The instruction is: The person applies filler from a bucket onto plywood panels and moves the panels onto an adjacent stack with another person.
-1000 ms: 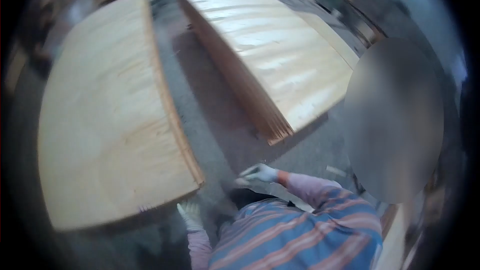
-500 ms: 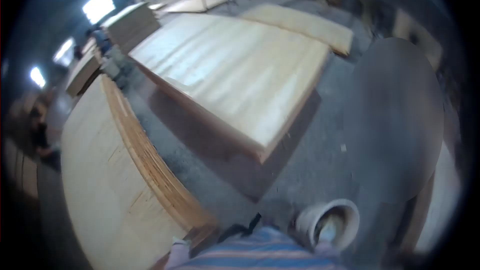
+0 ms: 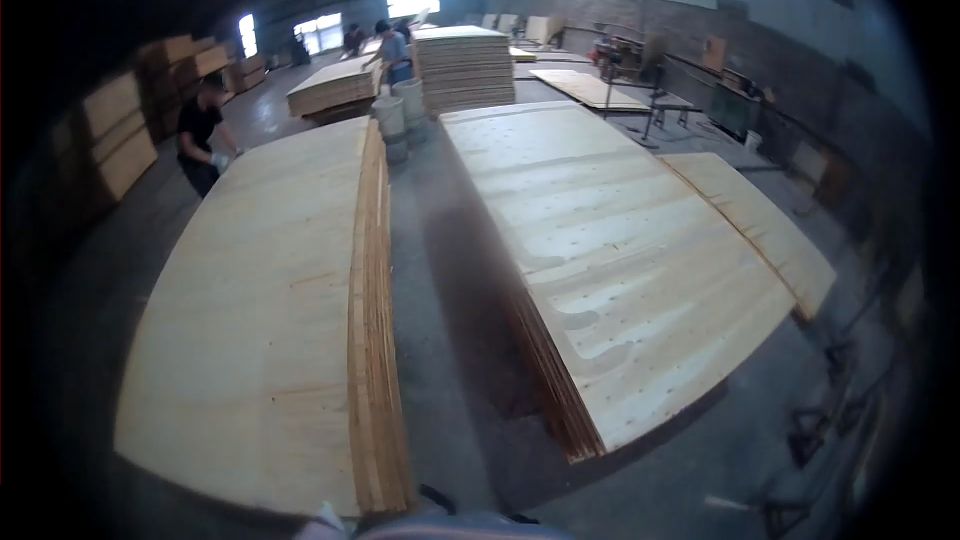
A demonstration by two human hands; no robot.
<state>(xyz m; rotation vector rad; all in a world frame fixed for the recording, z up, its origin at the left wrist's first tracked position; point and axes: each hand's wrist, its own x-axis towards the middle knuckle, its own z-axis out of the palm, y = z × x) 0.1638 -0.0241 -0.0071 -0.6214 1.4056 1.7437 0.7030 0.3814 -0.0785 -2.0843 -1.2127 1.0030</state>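
A small pale part of my left hand (image 3: 326, 520) shows at the bottom edge, by the near end of a tall stack of plywood sheets (image 3: 235, 310). Its fingers cannot be made out, and whether it touches the stack is unclear. My right hand is outside the view. To the right, across a narrow aisle, lies another broad stack of sheets (image 3: 610, 250), its pale top marked with shiny wet-looking streaks and dark spots.
A person in dark clothes (image 3: 203, 135) stands at the left stack's far left side. Two buckets (image 3: 390, 116) stand at the aisle's far end, near more stacked sheets (image 3: 465, 75) and other people. A smaller sheet (image 3: 765, 225) adjoins the right stack; metal stands (image 3: 805, 435) sit lower right.
My view has lifted and swung left, bringing in the far hall. The bucket at my right hand, the hand itself and the large blurred grey shape on the right have left the view.
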